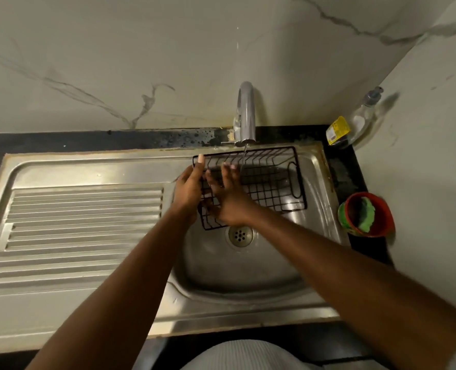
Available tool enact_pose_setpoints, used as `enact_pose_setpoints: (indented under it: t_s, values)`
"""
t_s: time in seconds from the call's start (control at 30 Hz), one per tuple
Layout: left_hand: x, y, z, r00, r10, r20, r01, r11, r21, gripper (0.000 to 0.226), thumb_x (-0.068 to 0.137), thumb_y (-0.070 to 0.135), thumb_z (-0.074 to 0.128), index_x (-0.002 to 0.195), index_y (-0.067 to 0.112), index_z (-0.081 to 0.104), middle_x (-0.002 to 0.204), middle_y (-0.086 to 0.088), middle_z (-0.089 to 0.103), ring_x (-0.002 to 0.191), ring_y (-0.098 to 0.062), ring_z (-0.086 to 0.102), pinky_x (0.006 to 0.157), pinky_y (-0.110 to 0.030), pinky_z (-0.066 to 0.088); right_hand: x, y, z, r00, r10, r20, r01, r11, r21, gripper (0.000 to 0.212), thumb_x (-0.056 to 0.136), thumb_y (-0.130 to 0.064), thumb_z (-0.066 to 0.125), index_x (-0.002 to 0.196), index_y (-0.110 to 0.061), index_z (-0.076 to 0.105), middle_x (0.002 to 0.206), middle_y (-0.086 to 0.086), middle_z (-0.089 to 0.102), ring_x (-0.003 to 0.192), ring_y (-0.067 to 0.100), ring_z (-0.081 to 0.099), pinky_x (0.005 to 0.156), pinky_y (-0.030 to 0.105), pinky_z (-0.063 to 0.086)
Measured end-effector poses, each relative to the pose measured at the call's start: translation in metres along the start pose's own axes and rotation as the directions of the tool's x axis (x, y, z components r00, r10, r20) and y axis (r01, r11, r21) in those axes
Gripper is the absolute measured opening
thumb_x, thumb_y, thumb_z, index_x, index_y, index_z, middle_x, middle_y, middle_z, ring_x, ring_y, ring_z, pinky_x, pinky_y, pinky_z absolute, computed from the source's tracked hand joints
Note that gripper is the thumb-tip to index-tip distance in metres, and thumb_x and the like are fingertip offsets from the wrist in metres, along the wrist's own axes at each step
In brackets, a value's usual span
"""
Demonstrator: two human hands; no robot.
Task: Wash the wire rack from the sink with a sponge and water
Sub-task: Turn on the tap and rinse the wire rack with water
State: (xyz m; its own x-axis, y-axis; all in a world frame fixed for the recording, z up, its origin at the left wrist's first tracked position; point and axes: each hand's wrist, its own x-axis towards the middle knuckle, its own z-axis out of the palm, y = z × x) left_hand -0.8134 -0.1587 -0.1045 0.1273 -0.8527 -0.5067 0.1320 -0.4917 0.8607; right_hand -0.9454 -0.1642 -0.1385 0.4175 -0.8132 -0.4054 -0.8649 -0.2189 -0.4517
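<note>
Left hand (188, 188) gripping wire rack (269, 180) edge, right hand (228, 198) spread flat on it

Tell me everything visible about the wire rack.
The black rectangular wire rack, a grid basket with raised rim and looped handle at its right end, is held tilted over the steel sink basin under the chrome tap. The left hand grips its left end; the right hand's straight fingers press its grid.
</note>
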Motion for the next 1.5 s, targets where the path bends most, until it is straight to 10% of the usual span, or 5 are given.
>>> enact_pose_setpoints:
  t_s: [0.2,0.43,0.87,1.07,1.5]
  values:
    - [0.001,0.005,-0.008,0.998,0.053,0.015,-0.053,0.998,0.046,0.046,0.097,0.064,0.057,0.116,0.025,0.069,0.108,-0.004,0.078,0.095,-0.028,0.075,0.065,-0.034,0.058,-0.010,0.086,-0.019,0.944,-0.241,-0.226,0.265,0.961,0.079,0.051,0.093,-0.017,0.072,0.141,-0.030,0.060,0.158,-0.006,0.045,0.149,0.012,0.036,0.122,0.036,0.033]
    - [-0.003,0.000,0.000,0.992,0.091,0.083,-0.101,0.986,0.130,0.041,0.098,0.064,0.054,0.117,0.030,0.070,0.109,0.003,0.075,0.101,-0.022,0.073,0.075,-0.034,0.059,-0.010,0.085,-0.019,0.745,0.596,-0.298,-0.402,0.759,0.512,0.045,0.097,-0.035,0.061,0.058,-0.013,0.056,0.060,0.002,0.055,0.054,0.018,0.052,0.060,0.032,0.041]
    - [0.005,-0.002,0.004,0.999,0.039,0.012,-0.038,0.994,-0.105,0.057,0.098,0.068,0.051,0.120,0.019,0.070,0.111,-0.011,0.078,0.106,-0.029,0.075,0.086,-0.049,0.063,0.016,-0.008,-0.030,0.976,0.113,0.186,-0.203,0.161,0.966,0.033,0.109,-0.026,0.046,0.127,-0.007,0.068,0.113,0.008,0.073,0.114,0.025,0.070,0.097,0.042,0.058]
    - [0.000,-0.006,-0.009,0.999,0.051,-0.017,-0.052,0.996,-0.076,0.047,0.103,0.061,0.049,0.118,0.022,0.069,0.107,0.002,0.078,0.105,-0.027,0.073,0.088,-0.045,0.061,0.008,0.048,-0.062,0.798,0.163,0.580,-0.530,0.648,0.547,0.045,0.109,-0.039,0.040,0.122,-0.008,0.072,0.111,0.007,0.079,0.106,0.021,0.075,0.100,0.041,0.050]
    - [0.008,0.003,-0.002,0.997,0.062,-0.047,-0.068,0.989,-0.134,0.048,0.104,0.057,0.051,0.121,0.017,0.069,0.108,-0.003,0.078,0.098,-0.024,0.076,0.083,-0.040,0.062,0.001,0.017,-0.049,0.980,0.137,0.142,-0.137,0.991,-0.014,0.024,0.102,-0.036,0.054,0.100,-0.015,0.066,0.097,0.005,0.067,0.082,0.018,0.061,0.071,0.034,0.047]
